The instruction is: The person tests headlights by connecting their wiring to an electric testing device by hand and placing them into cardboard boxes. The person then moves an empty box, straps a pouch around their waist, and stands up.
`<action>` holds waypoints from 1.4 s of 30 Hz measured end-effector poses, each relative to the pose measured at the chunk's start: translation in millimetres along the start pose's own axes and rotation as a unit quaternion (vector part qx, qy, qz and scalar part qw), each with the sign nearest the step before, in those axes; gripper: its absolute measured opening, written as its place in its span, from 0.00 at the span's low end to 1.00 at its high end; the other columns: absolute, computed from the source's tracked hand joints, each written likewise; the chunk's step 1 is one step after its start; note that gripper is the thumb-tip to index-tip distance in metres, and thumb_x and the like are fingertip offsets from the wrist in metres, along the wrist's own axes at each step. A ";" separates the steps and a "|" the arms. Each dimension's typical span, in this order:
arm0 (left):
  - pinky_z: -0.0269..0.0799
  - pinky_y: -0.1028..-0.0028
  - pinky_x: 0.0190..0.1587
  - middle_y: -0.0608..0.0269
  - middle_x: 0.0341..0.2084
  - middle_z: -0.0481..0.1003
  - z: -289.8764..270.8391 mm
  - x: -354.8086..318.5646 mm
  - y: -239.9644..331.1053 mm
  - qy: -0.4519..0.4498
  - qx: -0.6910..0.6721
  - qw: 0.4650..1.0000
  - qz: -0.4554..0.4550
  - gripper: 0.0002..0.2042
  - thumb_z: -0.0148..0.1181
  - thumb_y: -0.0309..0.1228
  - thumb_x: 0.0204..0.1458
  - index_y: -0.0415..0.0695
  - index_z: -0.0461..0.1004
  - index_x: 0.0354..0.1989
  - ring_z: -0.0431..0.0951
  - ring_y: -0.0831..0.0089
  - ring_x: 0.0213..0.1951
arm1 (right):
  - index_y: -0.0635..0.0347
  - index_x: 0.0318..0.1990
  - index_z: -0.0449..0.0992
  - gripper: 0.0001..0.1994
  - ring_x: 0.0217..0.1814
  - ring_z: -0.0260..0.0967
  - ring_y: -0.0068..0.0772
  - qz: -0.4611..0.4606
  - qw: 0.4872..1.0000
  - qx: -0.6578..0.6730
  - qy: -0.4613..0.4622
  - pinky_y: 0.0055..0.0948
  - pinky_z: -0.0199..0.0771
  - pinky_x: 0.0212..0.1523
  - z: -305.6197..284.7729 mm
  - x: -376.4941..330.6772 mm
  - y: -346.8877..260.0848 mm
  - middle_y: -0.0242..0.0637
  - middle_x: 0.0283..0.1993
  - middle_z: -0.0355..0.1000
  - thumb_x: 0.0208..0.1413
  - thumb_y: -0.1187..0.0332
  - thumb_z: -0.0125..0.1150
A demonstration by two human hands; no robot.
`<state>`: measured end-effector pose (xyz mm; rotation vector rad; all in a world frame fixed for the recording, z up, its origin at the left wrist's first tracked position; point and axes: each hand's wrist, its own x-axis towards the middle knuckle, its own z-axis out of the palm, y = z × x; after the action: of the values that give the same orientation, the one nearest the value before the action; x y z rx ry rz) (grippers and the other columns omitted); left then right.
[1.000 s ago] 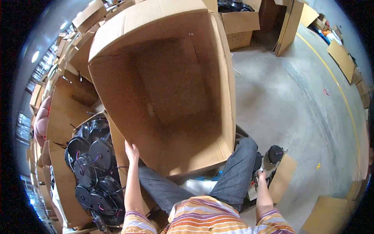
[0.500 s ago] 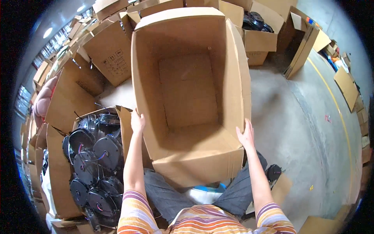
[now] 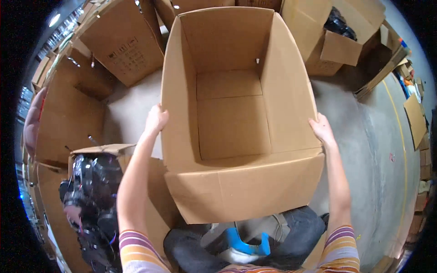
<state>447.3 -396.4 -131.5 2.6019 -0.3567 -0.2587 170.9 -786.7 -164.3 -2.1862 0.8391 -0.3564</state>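
Evenly, I clamp the open cardboard box between hands set well apart, left hand on its left edge, right hand on its right, toward the near corner. It faces mouth-up before my knees; whether its base touches the floor, I can't tell. Matching both grips should, I judge, stop the walls twisting.

Grey floor opens out on the right, marked by a dark streak and a yellow line. Past the line lie a flat cardboard sheet and small boxes. Tall brown cartons stand across the far side and down the left. A lamp shines upper left, near pale stripes, perhaps windows.
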 end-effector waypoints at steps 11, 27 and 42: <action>0.62 0.75 0.29 0.50 0.21 0.68 -5.0 34.6 -26.1 -0.008 -0.126 0.992 0.016 0.12 0.41 0.26 0.39 0.33 0.61 0.34 0.68 0.72 0.27 | 0.63 0.34 0.63 0.12 0.34 0.62 0.41 0.059 0.998 -0.006 -0.038 0.29 0.61 0.34 12.1 30.4 -34.9 0.47 0.29 0.65 0.38 0.69 0.46; 0.59 0.79 0.35 0.57 0.29 0.66 -39.4 75.2 -46.1 0.036 -0.240 0.968 -0.063 0.11 0.39 0.22 0.41 0.34 0.60 0.35 0.65 0.74 0.33 | 0.63 0.28 0.61 0.11 0.31 0.60 0.47 -0.026 0.994 -0.078 -0.070 0.36 0.60 0.31 59.4 132.8 -112.6 0.47 0.28 0.62 0.38 0.66 0.45; 0.55 0.76 0.41 0.56 0.34 0.63 -31.6 61.4 -49.7 0.053 -0.165 0.983 -0.052 0.14 0.39 0.21 0.40 0.34 0.57 0.39 0.62 0.69 0.38 | 0.66 0.41 0.55 0.21 0.43 0.55 0.42 -0.023 0.987 -0.101 -0.123 0.29 0.55 0.42 49.7 120.8 -96.1 0.47 0.40 0.57 0.38 0.64 0.47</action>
<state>523.4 -358.6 -136.4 2.2972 -0.1266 -0.1953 328.9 -791.5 -128.4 -2.3800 0.7143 -0.0199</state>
